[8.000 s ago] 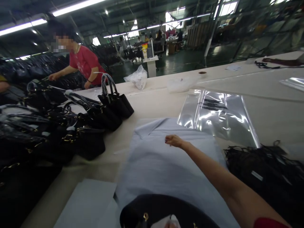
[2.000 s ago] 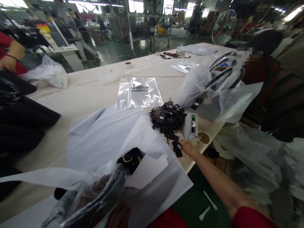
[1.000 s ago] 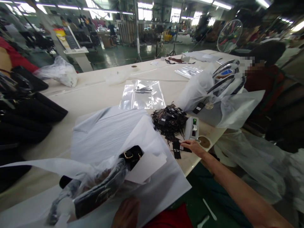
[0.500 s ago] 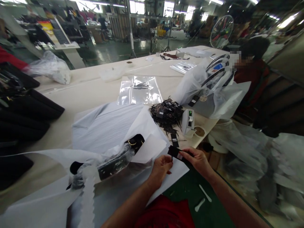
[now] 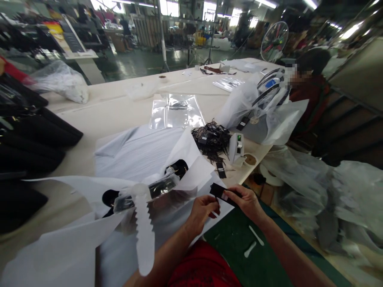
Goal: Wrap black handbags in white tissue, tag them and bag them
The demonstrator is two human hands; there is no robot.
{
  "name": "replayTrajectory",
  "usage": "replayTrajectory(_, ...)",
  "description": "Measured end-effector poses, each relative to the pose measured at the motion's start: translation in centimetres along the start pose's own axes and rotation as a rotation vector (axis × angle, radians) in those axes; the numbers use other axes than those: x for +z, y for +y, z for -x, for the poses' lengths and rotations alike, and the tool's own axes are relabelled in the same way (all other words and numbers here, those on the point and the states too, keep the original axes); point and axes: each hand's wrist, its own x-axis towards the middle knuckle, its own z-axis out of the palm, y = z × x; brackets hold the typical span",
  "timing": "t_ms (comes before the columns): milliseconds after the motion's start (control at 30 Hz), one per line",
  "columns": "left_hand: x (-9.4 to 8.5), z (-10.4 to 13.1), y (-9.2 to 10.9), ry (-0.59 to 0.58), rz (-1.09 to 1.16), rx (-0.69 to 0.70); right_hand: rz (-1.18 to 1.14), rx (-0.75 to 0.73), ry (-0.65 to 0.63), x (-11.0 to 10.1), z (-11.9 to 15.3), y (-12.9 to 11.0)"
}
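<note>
My right hand (image 5: 243, 198) is closed on a black hang tag (image 5: 218, 190) with a small pale label, over the table's near edge. Just left of it, my left hand (image 5: 205, 211) pinches the tag's thin black cord. In front of my left arm lies a black handbag (image 5: 163, 188) partly wrapped in clear film and white tissue paper (image 5: 196, 169). A white strip with a scalloped edge (image 5: 144, 231) sticks out from the bag toward me. Beyond my hands is a heap of black tags (image 5: 211, 139), with one loose tag (image 5: 221, 170) at its near side.
Beside the heap stand a small white box-shaped device (image 5: 236, 147) and a tape roll (image 5: 250, 159). Black bags (image 5: 56, 135) line the left. A flat clear plastic sheet (image 5: 178, 111) lies mid-table. At right, a person (image 5: 311, 87) sits behind a plastic-wrapped bag (image 5: 263, 119).
The view has shifted a little. The scalloped white strip now stands out farther right and nearer, and the wrapped handbag appears farther right. Both hands keep hold of the tag and its cord.
</note>
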Motion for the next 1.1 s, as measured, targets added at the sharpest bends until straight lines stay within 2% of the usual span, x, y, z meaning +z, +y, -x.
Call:
replayTrajectory(567, -1.6, 1.5, -1.1, 0.022, 0.005, 0.023, 0.064, -0.095, -0.005, 1.7, 1.6, -1.0)
replayTrajectory(767, -2.2, 1.4, -2.3, 0.197, -0.098, 0.014, 0.125, -0.192, 0.006, 2.0, 2.3, -1.4)
replayTrajectory(967, -4.7, 1.0, -4.2, 0.438, -0.184, 0.045, 0.149, -0.322, 0.048, 2.0, 3.6, -1.7)
replayTrajectory(1100, -5.8, 1.0, -4.7, 0.492, -0.228, 0.078, 0.134, -0.344, 0.043, 2.3, 4.6, -2.5)
